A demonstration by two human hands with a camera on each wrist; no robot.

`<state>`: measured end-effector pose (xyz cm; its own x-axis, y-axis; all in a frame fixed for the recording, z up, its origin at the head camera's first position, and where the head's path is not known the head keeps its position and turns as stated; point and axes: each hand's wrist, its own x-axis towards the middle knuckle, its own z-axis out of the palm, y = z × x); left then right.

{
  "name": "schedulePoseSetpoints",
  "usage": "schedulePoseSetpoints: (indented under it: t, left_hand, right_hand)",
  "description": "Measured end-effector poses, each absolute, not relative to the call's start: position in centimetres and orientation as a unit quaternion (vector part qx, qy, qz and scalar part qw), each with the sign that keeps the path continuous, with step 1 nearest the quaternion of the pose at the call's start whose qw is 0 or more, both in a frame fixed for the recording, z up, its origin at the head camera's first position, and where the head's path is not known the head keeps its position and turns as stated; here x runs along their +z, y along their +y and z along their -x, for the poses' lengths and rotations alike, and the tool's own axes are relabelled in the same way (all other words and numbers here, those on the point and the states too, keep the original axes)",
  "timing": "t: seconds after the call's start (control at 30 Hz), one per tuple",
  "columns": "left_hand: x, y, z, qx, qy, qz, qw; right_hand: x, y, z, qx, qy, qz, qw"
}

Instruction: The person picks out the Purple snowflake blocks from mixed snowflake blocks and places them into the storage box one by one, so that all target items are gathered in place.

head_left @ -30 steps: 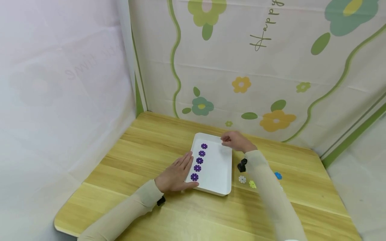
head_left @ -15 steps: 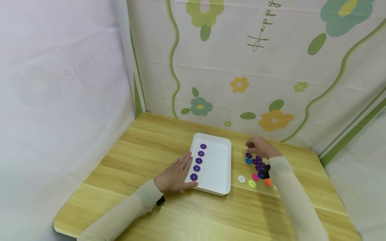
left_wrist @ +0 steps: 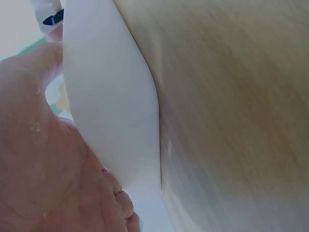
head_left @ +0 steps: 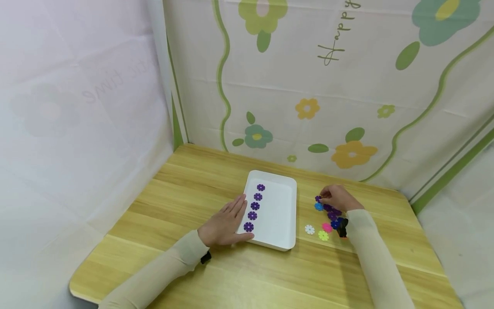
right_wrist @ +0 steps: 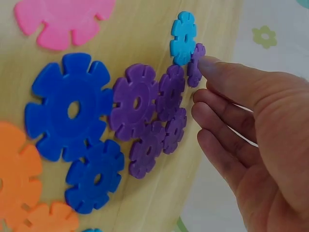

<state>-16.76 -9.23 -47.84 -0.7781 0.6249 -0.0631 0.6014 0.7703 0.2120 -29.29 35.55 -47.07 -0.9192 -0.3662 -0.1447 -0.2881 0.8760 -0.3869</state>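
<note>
Along the left side of a white tray [head_left: 276, 206] lies a column of purple snowflake discs [head_left: 255, 206]. My left hand [head_left: 224, 223] rests on the tray's left rim, fingers straight, thumb over its near edge. In the left wrist view, the palm is beside the tray's outer wall [left_wrist: 111, 96]. Right of the tray, my right hand [head_left: 339, 199] pinches at a purple snowflake disc [right_wrist: 195, 65] with thumb and fingertips, at the far end of a loose group. The thumb covers part of that disc, and the index fingertip is hidden behind it.
A light blue disc [right_wrist: 183, 38] sits beside the pinched one. More purple discs [right_wrist: 137, 101], dark blue discs [right_wrist: 53, 106], orange ones [right_wrist: 19, 169] and a pink one [right_wrist: 63, 19] lie closer. White [head_left: 309, 229] and yellow [head_left: 323, 235] discs lie near the tray.
My right hand has moved from above the tray's far right corner rightward, then down to the purple disc among the loose pieces. The left hand and the tray have stayed in place.
</note>
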Motion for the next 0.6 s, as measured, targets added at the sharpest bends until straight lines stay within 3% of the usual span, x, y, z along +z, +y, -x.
schedulePoseSetpoints:
  t: [0.6]
  left_hand:
    - [-47.72, -9.12, 16.87, 0.083, 0.94, -0.325, 0.067]
  right_hand:
    - [-47.29, 35.5, 30.03, -0.221, 0.954, 0.124, 0.16]
